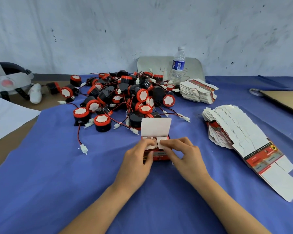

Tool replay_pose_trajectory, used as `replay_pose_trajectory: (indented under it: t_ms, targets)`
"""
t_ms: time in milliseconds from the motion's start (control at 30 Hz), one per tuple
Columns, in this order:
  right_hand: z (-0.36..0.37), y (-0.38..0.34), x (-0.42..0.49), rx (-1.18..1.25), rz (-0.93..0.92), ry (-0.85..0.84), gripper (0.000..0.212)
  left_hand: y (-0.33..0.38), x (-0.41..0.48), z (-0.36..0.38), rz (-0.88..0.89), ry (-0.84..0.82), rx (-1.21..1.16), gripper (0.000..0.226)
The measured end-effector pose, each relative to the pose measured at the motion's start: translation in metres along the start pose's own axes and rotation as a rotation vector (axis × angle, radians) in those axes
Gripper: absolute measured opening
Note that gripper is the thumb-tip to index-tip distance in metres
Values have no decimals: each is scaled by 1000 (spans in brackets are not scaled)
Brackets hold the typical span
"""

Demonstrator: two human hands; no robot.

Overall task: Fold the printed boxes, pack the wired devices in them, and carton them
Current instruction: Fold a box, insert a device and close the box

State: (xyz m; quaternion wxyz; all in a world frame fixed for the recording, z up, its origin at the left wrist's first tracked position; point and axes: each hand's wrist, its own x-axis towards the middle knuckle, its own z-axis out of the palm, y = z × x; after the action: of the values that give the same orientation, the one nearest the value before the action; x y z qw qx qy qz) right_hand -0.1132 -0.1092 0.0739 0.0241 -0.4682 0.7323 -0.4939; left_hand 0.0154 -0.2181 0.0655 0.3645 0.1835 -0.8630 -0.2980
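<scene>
A small red printed box (156,157) stands on the blue cloth at the centre, its white lid flap (156,126) upright. My left hand (139,155) grips the box's left side and its fingers press the left inner flap down. My right hand (181,154) holds the right side, its fingers on the right inner flap. What is inside the box is hidden. Behind it lies a heap of black and red wired devices (118,97) with white connectors. Flat unfolded boxes lie fanned out at the right (240,137), and a second stack (198,91) sits behind.
A water bottle (178,65) stands at the back before a grey board (152,65) leaning on the wall. A headset (8,80) lies at far left beside white paper (5,115). Cardboard (287,100) and a tape roll (254,92) are at far right.
</scene>
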Motion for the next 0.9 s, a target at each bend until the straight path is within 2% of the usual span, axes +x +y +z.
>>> replay_pose_trajectory:
  t_ms: [67,167,300,333,400,467,500,567,633,767,800,900]
  targets:
    - [-2,1,-1,14,7,-17,28,0,0,-1,-12,8,-6,31]
    - [-4,-1,-1,98,39,-13,34,0,0,0,82,-79,28,39]
    - [-15,-10,12,247,23,270,7,-2,4,-3,99,-155,-8,26]
    - [-19,-14,19,258,15,294,6,-3,6,-4,104,-176,-19,24]
    - [-24,-22,39,372,113,170,19,-6,7,-6,115,-211,-36,23]
    - [-26,-31,60,494,339,-88,38,-7,7,-6,127,-228,-44,22]
    - [-25,-33,67,470,420,-214,48,-8,7,-6,131,-229,-49,22]
    - [-22,-33,75,291,426,-370,57,-10,7,-4,135,-225,-61,22]
    - [-20,-30,77,198,360,-412,49,-11,8,-3,139,-217,-75,21]
    - [-23,-26,67,321,251,-504,20,-10,9,-3,178,-182,-85,20]
    - [-19,-25,63,270,206,-477,21,-10,9,-3,181,-172,-95,20]
    - [-5,-21,46,-37,64,-250,26,-8,8,-2,191,-128,-97,20]
